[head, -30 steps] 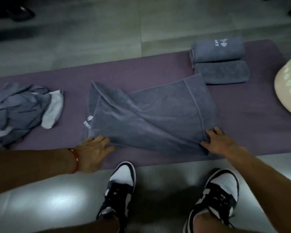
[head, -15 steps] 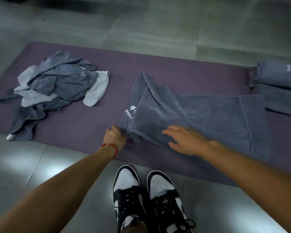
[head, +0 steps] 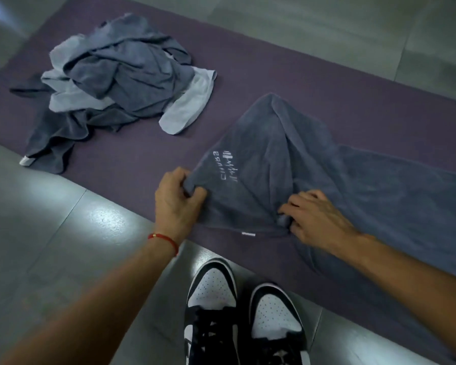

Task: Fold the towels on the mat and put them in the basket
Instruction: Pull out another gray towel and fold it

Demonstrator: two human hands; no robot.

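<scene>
A grey-blue towel (head: 327, 164) with a white logo lies half spread on the purple mat (head: 248, 75), running off the right edge. My left hand (head: 178, 204) pinches its near left corner. My right hand (head: 313, 217) grips a bunched fold at the towel's near edge. A heap of crumpled grey towels (head: 116, 75) sits at the mat's left end. The basket is out of view.
Grey tiled floor (head: 50, 246) surrounds the mat, with a bright glare patch near my left arm. My two black-and-white sneakers (head: 242, 312) stand on the floor at the mat's near edge.
The view has swung left, so the folded towels and the basket left the frame. My right hand slid left along the towel's near edge and closed on a fold. My left hand tightened on the corner.
</scene>
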